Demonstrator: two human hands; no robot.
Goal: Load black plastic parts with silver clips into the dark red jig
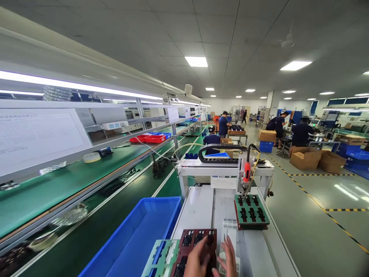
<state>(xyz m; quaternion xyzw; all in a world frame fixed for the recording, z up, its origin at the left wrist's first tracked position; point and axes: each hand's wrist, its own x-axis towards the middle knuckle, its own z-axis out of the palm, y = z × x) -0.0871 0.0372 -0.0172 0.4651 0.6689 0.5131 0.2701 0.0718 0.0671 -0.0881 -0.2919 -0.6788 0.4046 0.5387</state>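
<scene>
At the bottom of the view, my left hand point(196, 258) is over a dark red fixture plate point(193, 240) that holds several black parts point(187, 239). Its fingers are bent and apart, close to the parts; contact with them is hard to make out. My right hand point(229, 254) is just right of the plate with fingers stretched and apart, above a clear plastic box point(238, 265). A light green slotted plate point(161, 256) lies left of the dark red one. Farther ahead, a green fixture point(251, 211) with several black parts sits under the machine's red-bodied tool point(247, 172).
A blue bin point(135, 227) stands to my left on the green conveyor point(115, 215). The machine's white gantry point(207, 169) spans the worktop ahead. Red trays point(148, 137) rest on the shelf. Several people work farther off, near cardboard boxes point(305, 157).
</scene>
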